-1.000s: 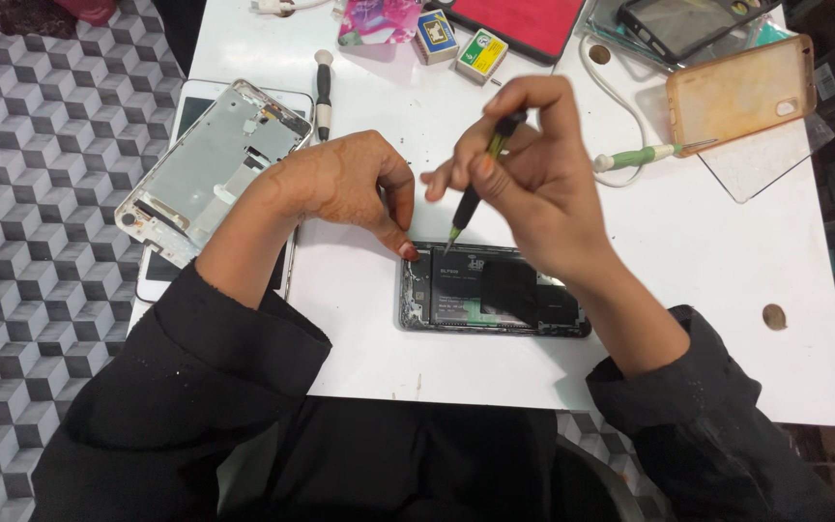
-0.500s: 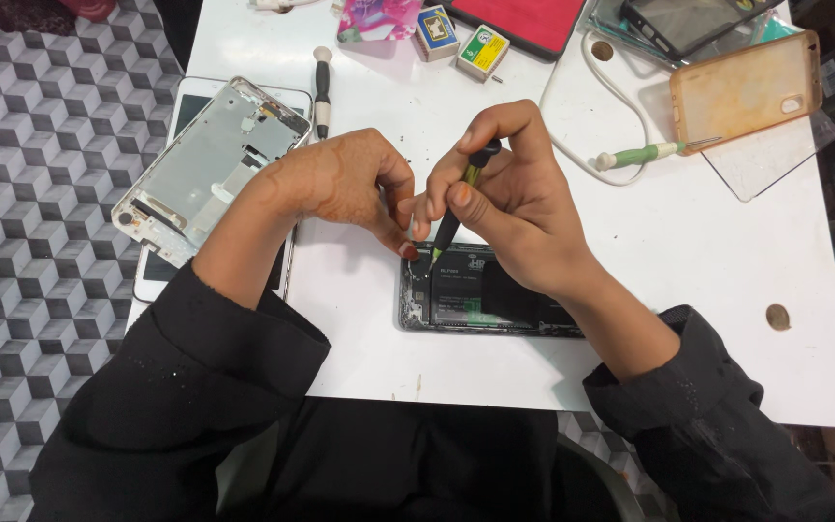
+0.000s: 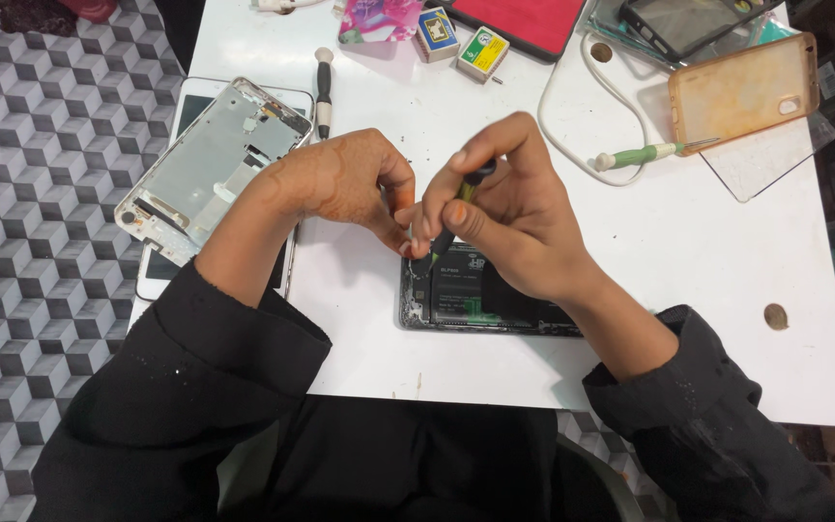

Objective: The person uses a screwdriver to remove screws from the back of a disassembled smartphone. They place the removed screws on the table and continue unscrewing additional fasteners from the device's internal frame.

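Right hand (image 3: 509,217) pinches screwdriver (image 3: 454,213), tip at the opened phone (image 3: 480,295) near worktop's front edge; left hand (image 3: 355,184), fingers curled, steadies beside. A slip could gouge the battery

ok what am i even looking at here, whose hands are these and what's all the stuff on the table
This is one picture from a camera worn on a person's head, looking down at their own two hands over a white table. The right hand grips a small dark screwdriver, its tip down on an opened phone lying with its insides showing. The left hand is curled beside the tip, near the phone's top corner. Also on the table: a bare metal phone frame, another screwdriver, a green-handled tool, a white cable, an orange phone case and two small boxes.
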